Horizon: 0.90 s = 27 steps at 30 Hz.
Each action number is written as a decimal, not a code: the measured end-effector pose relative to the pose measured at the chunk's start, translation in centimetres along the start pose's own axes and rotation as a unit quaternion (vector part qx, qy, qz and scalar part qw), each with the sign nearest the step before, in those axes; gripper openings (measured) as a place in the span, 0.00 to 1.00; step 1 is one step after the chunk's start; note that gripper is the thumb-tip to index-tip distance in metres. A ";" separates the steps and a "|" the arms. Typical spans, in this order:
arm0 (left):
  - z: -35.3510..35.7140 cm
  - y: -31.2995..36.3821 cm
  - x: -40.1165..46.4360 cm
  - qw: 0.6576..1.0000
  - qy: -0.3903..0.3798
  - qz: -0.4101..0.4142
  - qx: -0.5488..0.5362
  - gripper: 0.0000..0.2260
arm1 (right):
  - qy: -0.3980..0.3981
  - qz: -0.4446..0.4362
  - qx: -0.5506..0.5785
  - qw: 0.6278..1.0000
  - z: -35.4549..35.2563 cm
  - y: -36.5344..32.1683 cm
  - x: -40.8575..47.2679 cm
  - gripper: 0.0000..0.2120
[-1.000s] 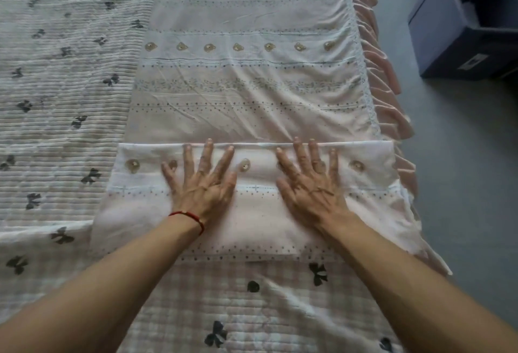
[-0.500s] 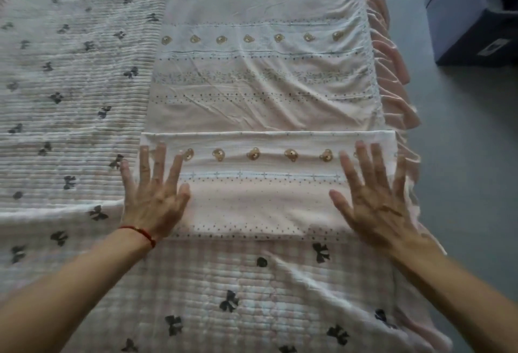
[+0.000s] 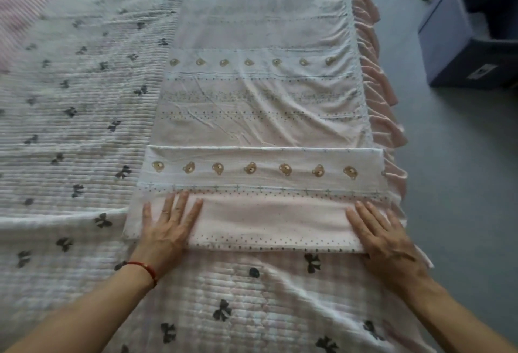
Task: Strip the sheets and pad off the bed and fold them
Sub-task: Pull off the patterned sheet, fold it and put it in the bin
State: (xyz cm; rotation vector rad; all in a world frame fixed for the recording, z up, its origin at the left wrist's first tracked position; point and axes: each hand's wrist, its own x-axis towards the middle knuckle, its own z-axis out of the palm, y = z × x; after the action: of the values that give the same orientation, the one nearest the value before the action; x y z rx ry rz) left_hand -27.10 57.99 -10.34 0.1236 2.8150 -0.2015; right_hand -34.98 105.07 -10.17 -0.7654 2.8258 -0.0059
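Both hands have slid down toward the near edge of the folded sheet (image 3: 269, 184) since half a second ago. Left hand (image 3: 165, 229) and right hand (image 3: 384, 237) press flat, fingers straight and spread, at its lower corners, atop the bow-print pad (image 3: 70, 134) at mid-frame.

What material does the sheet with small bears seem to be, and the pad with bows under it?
The bear-print sheet looks like thin woven cotton, matte: it creases finely and lies flat where folded. The bow-print pad looks like quilted fabric with soft filling, probably cotton or polyester: parallel stitched ridges run across it. Both hands, left hand and right hand, press flat on the fold.
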 end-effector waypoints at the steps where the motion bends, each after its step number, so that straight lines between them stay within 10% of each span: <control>1: 0.0 -0.8 -0.2 0.999 0.019 -0.029 -0.005 0.44 | 0.019 0.014 0.010 1.000 -0.5 0.3 0.0 0.32; 10: -10.0 -8.6 -0.9 0.947 0.114 -0.197 -0.229 0.15 | 0.177 0.148 0.267 0.936 -9.8 3.4 2.5 0.09; 14: -15.0 -10.8 3.6 0.820 0.240 -0.283 -0.435 0.04 | 0.226 0.233 0.426 0.844 -15.5 4.4 8.9 0.06; 19: -17.7 -13.5 13.8 0.704 0.319 -0.313 -0.552 0.03 | 0.264 0.267 0.422 0.825 -17.2 6.6 18.4 0.26; 27: -17.2 -15.6 27.5 0.771 0.258 -0.341 -0.471 0.20 | 0.256 0.314 0.406 0.819 -14.4 10.3 31.9 0.27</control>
State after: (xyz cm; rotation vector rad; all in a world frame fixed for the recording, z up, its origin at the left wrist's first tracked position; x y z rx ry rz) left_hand -60.04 46.97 -0.89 -1.2354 2.9214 1.2638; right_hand -69.98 97.30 -3.18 0.4291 2.9069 -1.3789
